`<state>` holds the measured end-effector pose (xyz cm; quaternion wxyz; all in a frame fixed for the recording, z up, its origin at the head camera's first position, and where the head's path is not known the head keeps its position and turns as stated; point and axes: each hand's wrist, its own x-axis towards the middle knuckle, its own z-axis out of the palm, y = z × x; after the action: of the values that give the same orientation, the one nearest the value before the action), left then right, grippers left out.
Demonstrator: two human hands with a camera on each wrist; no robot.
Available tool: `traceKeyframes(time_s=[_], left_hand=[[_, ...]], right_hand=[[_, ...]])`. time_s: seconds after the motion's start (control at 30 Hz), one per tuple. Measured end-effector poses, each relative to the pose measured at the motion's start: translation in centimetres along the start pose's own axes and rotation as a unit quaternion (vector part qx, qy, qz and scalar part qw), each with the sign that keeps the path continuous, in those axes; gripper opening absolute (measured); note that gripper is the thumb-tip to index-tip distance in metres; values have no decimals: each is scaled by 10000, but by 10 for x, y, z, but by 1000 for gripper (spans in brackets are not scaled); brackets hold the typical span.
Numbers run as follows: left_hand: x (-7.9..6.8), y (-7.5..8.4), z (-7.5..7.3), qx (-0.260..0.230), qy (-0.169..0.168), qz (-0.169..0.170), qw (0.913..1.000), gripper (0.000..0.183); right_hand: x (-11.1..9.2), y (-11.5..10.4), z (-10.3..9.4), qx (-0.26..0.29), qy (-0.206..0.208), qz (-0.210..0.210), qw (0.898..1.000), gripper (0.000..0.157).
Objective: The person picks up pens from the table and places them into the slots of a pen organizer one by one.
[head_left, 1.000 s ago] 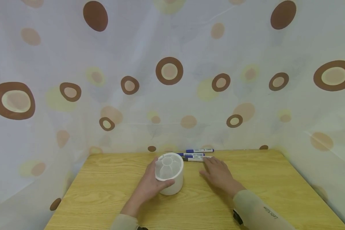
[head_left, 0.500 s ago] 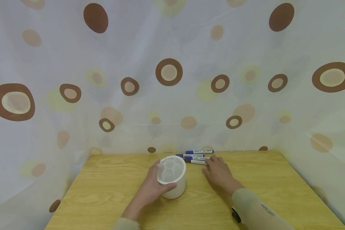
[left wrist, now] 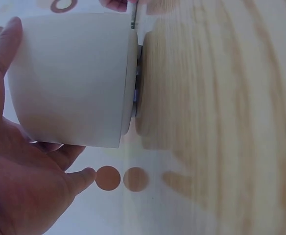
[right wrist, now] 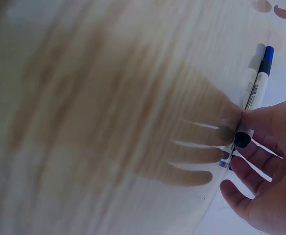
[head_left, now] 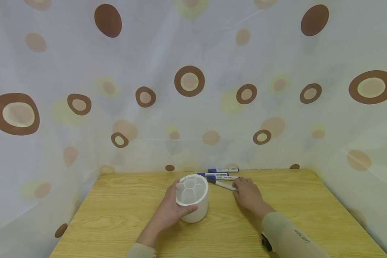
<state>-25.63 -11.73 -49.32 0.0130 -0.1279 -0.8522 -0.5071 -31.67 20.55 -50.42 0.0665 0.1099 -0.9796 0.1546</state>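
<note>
In the head view my left hand (head_left: 171, 209) grips a round white pen holder (head_left: 196, 208) with inner dividers, thumb on the near side and fingers behind. The left wrist view shows the holder's smooth wall (left wrist: 74, 78) beside the palm; whether its base fully touches the table is unclear. My right hand (head_left: 249, 193) pinches the right end of a white marker with a black cap (head_left: 225, 185), which lies slanted. Its black end (right wrist: 242, 139) shows between thumb and fingers in the right wrist view. Just behind lie a blue-capped marker (head_left: 224, 177) and another blue-capped marker (head_left: 213, 174).
One more blue marker (head_left: 224, 170) lies at the back edge, against the spotted curtain (head_left: 193, 118). The curtain encloses the wooden table (head_left: 116, 208) at the back and sides.
The black-capped marker has swung away from the others, its right end drawn toward me by my right hand. The pen holder shifted slightly right and nearer, then stayed put.
</note>
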Motion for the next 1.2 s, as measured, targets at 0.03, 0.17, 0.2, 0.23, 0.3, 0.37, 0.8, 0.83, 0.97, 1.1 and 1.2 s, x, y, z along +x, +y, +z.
traceKeyframes(time_s=[0.03, 0.17, 0.2, 0.23, 0.3, 0.37, 0.8, 0.83, 0.97, 1.1, 1.2], left_hand=[[0, 0, 0, -2, 5, 4, 10000, 120], [0, -1, 1, 11, 23, -21, 10000, 119], [0, -1, 1, 23, 27, -25, 10000, 119], [1, -1, 1, 42, 35, -24, 10000, 118], [0, -1, 1, 77, 46, -28, 10000, 118], [0, -2, 1, 104, 43, -18, 9999, 117], [0, -5, 1, 269, 49, 24, 9996, 115], [0, -5, 1, 272, 51, 19, 9996, 115], [0, -4, 1, 205, 33, -6, 9998, 115], [0, -3, 1, 130, 12, 17, 9999, 114], [0, -3, 1, 156, 18, 38, 9999, 114]], right_hand=[[-1, 0, 0, -21, -21, -3, 10000, 14], [-3, 0, -2, 30, -28, 26, 10000, 10], [-3, 0, -2, 71, -11, 36, 10000, 10], [-4, 0, -2, 127, 2, 67, 9999, 9], [-5, 1, -3, 271, 25, 143, 9995, 8], [-6, 2, -4, 424, 26, 236, 9988, 8], [-18, -7, -27, 800, 578, 192, 9949, 20], [-18, -8, -29, 816, 641, 178, 9944, 21], [-18, -12, -39, 931, 875, 130, 9917, 23], [-19, -18, -50, 1204, 1146, 23, 9861, 23], [-20, -23, -58, 1449, 1265, -42, 9813, 23]])
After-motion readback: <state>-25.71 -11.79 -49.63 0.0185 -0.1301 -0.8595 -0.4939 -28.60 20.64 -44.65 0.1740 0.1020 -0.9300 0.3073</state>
